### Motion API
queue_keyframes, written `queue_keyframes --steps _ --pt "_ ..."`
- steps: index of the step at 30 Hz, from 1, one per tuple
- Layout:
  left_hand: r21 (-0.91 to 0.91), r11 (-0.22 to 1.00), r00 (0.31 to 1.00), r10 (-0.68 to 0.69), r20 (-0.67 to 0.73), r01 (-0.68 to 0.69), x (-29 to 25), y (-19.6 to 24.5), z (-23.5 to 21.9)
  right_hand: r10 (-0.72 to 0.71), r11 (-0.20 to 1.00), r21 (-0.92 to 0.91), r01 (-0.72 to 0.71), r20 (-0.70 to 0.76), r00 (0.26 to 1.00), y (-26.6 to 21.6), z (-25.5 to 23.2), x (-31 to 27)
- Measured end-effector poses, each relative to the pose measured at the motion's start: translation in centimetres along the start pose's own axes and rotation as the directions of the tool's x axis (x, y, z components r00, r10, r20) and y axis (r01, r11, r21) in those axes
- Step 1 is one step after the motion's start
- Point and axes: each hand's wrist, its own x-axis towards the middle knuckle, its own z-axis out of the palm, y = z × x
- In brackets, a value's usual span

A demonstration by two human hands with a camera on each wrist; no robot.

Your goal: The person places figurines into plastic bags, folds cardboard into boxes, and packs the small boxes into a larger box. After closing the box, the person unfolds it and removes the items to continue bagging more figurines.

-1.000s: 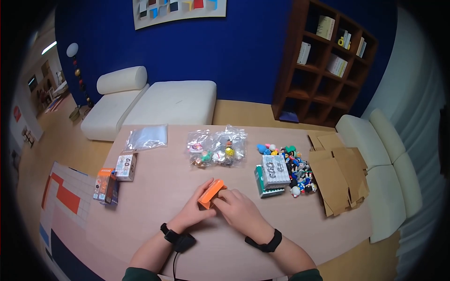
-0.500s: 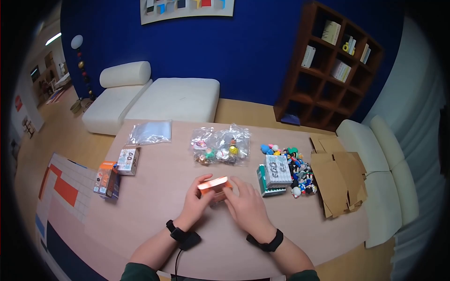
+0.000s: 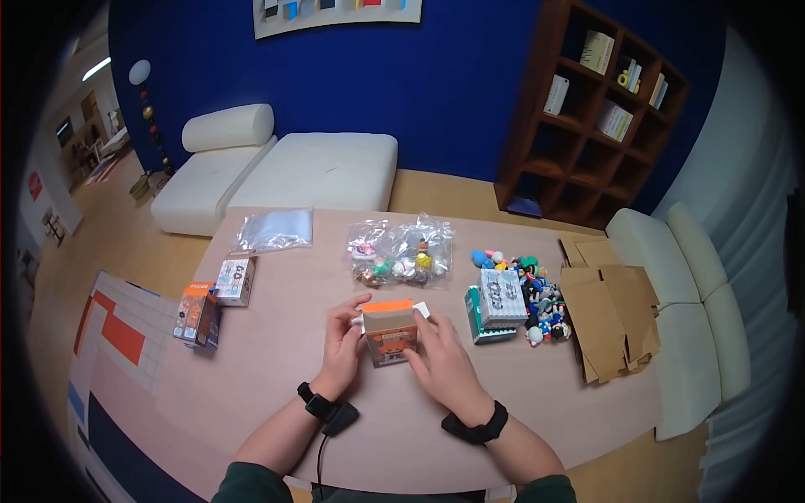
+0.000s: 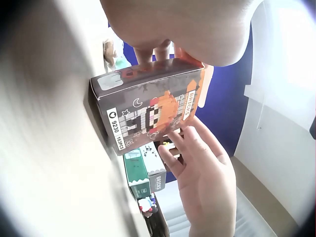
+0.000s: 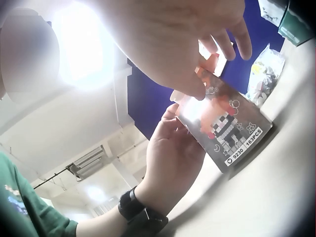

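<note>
Between my hands an orange and dark grey brick-toy box (image 3: pixel 392 344) stands upright over the table, its orange top flap raised and white side flaps sticking out. Its front, in the left wrist view, carries a pixel figure, "BRICKS" and "163PCS". My left hand (image 3: pixel 340 350) holds the box's left side near the top, fingers curled by the white flap. On the other side my right hand (image 3: pixel 447 362) grips the top right corner, thumb on the front face (image 5: pixel 217 118) and fingers by the right flap. The box's inside is hidden.
Bagged small figures (image 3: pixel 402 256) lie beyond the box. Right of them are a grey-white box (image 3: pixel 501 298) on a green one (image 3: pixel 478 317), loose figures (image 3: pixel 545 312) and flattened cardboard (image 3: pixel 612 323). Two boxes (image 3: pixel 197 317) stand left, near clear plastic bags (image 3: pixel 277 230).
The box has turned from tilted, orange top facing up, to upright with its printed front toward me. Its top flaps now stand open, and my right hand has shifted to its right side.
</note>
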Motion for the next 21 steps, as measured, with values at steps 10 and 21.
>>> queue_keyframes --steps 10,21 --pt "0.226 0.960 0.965 -0.204 0.166 0.164 -0.3 3.8 2.2 -0.045 0.999 0.024 0.044 0.047 0.998 0.6 0.1 -0.1" --pt "0.291 0.956 0.984 0.077 -0.163 -0.026 2.7 1.0 -3.5 0.189 0.965 0.161 -0.208 0.126 0.974 7.0 2.5 5.4"
